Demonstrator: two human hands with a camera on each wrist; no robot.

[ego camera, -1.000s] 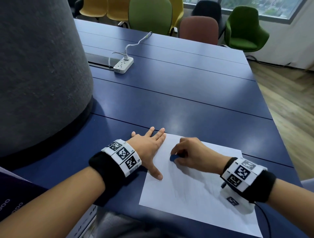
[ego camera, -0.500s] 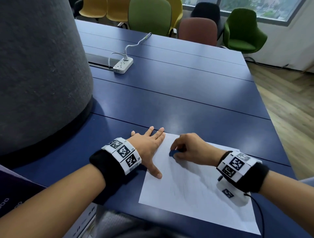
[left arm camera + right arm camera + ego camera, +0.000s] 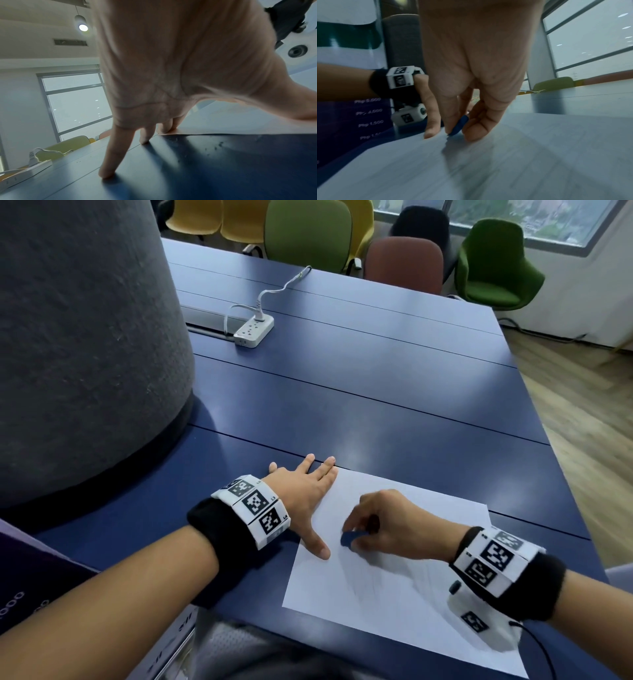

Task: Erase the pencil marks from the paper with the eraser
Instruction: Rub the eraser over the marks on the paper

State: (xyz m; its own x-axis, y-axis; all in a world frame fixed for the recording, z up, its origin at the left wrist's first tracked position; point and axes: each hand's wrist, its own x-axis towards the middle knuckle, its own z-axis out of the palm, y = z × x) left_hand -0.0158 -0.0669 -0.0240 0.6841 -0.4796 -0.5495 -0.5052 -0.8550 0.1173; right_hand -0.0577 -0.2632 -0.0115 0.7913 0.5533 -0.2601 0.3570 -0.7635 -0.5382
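- Some faint pencil marks remain on the paper; erasing looks partway done.
- Right hand pinches the eraser against the sheet.
- Left hand lies flat, fingers straight, pinning the paper's edge.

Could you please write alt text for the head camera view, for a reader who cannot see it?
The right hand pinches a small blue eraser against a white sheet of paper on a dark blue table, while the left hand lies flat on the sheet's left edge. A white power strip sits farther back.
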